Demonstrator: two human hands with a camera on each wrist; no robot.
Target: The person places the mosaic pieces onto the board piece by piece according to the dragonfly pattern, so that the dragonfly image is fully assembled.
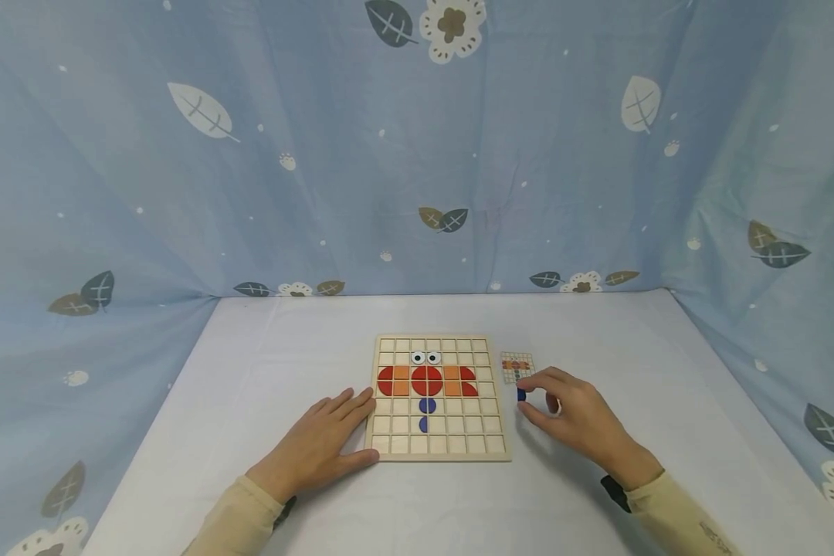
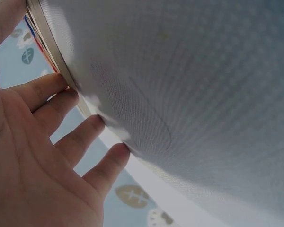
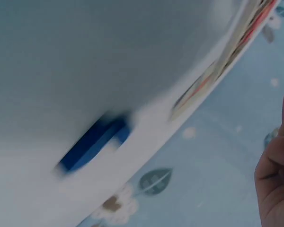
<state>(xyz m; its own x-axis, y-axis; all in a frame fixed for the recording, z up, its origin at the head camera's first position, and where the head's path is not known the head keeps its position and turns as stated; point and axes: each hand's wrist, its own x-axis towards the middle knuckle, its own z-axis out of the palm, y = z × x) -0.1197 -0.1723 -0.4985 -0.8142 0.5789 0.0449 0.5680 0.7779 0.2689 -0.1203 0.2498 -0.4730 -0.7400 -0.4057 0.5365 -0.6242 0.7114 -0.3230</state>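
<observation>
A wooden grid board (image 1: 438,457) lies on the table, bearing red, orange and blue pieces and two round eye pieces (image 1: 426,357). My left hand (image 1: 320,444) rests against its left edge, fingers spread and the thumb at the near corner; in the left wrist view the fingertips (image 2: 114,150) touch that edge. Right of the board, my right hand (image 1: 578,411) pinches a small blue piece (image 1: 521,394) between thumb and index finger, partly hidden by them. Another blue piece (image 3: 97,142) appears blurred over the white table in the right wrist view.
A small picture card (image 1: 517,367) with a similar grid pattern lies right of the board, just beyond my right fingertips. The white tabletop (image 1: 306,332) meets a blue patterned curtain (image 1: 361,154) at the back and sides.
</observation>
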